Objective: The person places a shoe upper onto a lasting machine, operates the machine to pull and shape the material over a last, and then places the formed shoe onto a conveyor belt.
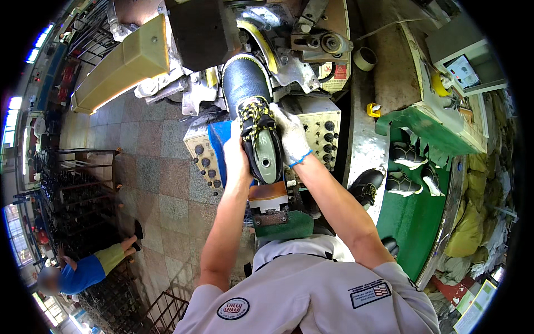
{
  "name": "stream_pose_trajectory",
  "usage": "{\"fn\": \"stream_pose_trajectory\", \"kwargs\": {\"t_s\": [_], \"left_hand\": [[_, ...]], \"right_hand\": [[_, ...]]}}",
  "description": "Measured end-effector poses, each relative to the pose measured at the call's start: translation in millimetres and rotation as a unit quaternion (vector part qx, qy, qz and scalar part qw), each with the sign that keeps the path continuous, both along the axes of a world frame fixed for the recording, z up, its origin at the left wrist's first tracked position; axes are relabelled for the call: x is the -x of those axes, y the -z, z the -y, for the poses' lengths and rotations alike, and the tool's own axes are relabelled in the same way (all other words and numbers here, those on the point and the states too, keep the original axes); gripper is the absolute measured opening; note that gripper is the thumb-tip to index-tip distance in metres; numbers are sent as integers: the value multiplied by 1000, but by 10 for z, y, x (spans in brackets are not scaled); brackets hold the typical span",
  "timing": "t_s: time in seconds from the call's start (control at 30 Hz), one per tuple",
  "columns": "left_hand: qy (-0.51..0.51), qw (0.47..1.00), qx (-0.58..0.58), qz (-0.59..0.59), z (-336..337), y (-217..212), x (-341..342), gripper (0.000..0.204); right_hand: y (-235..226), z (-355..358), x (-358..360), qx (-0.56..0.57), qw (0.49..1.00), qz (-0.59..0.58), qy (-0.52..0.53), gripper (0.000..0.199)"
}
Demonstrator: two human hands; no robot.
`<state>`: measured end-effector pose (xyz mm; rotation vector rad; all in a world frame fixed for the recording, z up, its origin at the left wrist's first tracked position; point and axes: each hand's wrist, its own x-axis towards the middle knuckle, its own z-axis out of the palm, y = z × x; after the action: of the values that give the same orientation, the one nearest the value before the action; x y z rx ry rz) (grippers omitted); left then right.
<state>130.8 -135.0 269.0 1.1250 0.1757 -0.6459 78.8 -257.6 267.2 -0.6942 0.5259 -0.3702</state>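
— Black leather, is that what you have there?

— Yes, a black boot (pixel 251 106) on its last, sole side up toward me, toe pushed into the jaws of the lasting machine (pixel 289 39) just ahead of my hands. Only the head view shows it, so I go by that.

— How are you holding it?

— My right hand (pixel 291 137), in a white work glove with a blue cuff, is closed around the right flank of the boot near the laces. My left hand (pixel 236 153), bare, clasps the left flank opposite it. Both grips are shut on the boot, one on each side, which I judge keeps it square and steady against the machine.

— And your arms?

— Both forearms rise from the lower edge and converge on the boot, elbows bent and out, wrists fairly straight. The left arm runs nearly upright in the picture; the right slants in from the right.

— What is around your hands?

— Right under them sit cream control panels (pixel 328 131) with rows of dark knobs. Well off to my right, a green surface (pixel 417 217) carries more black boots (pixel 409 156). Far off to my lower left, another person in a blue top (pixel 83 273) bends over the tiled floor (pixel 161 183).
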Motion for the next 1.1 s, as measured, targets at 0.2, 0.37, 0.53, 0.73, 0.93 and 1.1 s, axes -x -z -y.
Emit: {"fn": "stream_pose_trajectory", "kwargs": {"t_s": [0.2,0.37,0.53,0.73,0.93,1.1], "left_hand": [[50,998,-8,-40,-40,145,-66,51],[64,994,-85,25,-11,-155,-95,65],[63,994,-93,0,-17,-148,-117,63],[55,997,5,52,-31,388,-146,58],[72,993,80,58,48,434,-164,57],[42,993,-42,105,-363,734,-114,58]], "right_hand": [[40,-39,-51,5,999,-8,37,31],[124,-87,-72,-45,998,3,33,36],[52,-132,-58,-55,998,-1,22,39],[304,-143,-71,99,992,-46,56,41],[401,-63,-107,137,988,-15,74,39],[197,-74,345,206,970,-117,50,53]]}}
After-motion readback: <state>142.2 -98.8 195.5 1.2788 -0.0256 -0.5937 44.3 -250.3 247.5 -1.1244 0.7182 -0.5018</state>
